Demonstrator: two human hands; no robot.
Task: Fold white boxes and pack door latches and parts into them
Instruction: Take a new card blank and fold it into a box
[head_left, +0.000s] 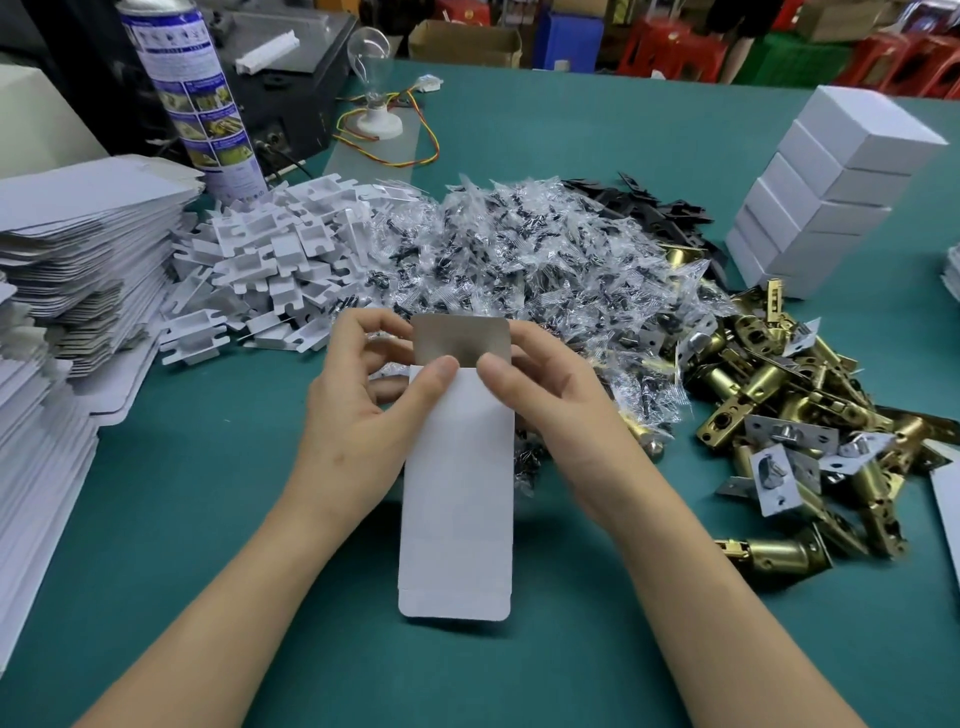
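Observation:
A flat white box blank (457, 499) is held upright over the green table (218, 519), its grey-backed top flap (460, 338) standing up at the far end. My left hand (363, 410) grips the blank's upper left edge with the thumb on its white face. My right hand (540, 384) pinches the upper right edge, thumb by the flap's fold. Brass door latches (810, 415) lie heaped to the right. Clear bags of black screws (519, 249) and white card inserts (275, 260) are piled behind the hands.
Flat box blanks (67, 270) are stacked high at the left. Folded white boxes (831, 182) stand stacked at the far right, with black plates (654, 208) beside them. A spray can (192, 93), a bulb on a socket (371, 78) and a black case stand at the back.

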